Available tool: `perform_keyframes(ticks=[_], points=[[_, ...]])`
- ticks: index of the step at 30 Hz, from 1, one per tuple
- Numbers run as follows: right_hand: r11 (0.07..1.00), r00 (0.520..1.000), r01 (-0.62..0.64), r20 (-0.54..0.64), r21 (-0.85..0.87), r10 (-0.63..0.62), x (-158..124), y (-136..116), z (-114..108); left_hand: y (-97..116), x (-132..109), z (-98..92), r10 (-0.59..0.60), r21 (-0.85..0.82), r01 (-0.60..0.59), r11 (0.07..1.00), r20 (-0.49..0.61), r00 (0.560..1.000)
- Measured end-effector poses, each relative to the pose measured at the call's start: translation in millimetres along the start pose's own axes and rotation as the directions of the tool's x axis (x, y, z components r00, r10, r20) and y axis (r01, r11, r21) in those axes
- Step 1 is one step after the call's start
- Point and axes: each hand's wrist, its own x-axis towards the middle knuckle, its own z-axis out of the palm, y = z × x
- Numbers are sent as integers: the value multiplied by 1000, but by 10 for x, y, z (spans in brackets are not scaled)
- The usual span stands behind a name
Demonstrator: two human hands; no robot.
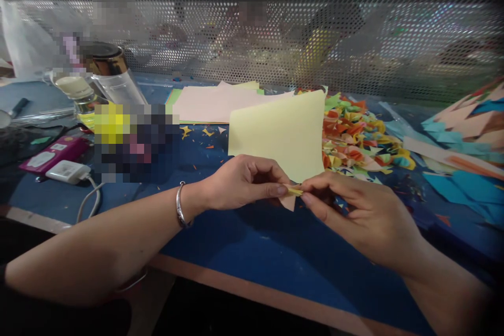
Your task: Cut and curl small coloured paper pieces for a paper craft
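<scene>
A pale yellow sheet of paper (279, 134) stands up from my two hands over the blue table (252, 252). My left hand (240, 181), with a silver bangle on its wrist, pinches the sheet's lower corner. My right hand (354, 210) pinches the same corner from the other side, where the paper is folded into a small tight roll (293, 191). Both hands meet fingertip to fingertip above the table's front part.
A heap of small folded coloured paper pieces (354, 136) lies behind the sheet. Flat pastel sheets (212, 102) lie at the back. Cut blue and pink paper (460, 136) is at the right. Jars (106, 73), a pink box (55, 152) and a white charger (66, 170) stand left. A perforated screen (275, 26) closes off the back.
</scene>
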Motion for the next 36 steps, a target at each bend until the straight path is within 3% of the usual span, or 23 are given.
perform_keyframes(ticks=[13, 24, 36], points=[[995, 994, 83, -65, -49, -87, 24, -35, 14, -8, 14, -7, -24, 24, 24, 999, 11, 1000], [998, 998, 66, -16, -17, -66, 21, -34, 5, -80, 8, -4, 69, 0, -70, 998, 66, 995], [998, 998, 61, -13, -16, -61, 19, -12, 13, -100, -18, 11, -28, -86, 33, 996, 67, 997]])
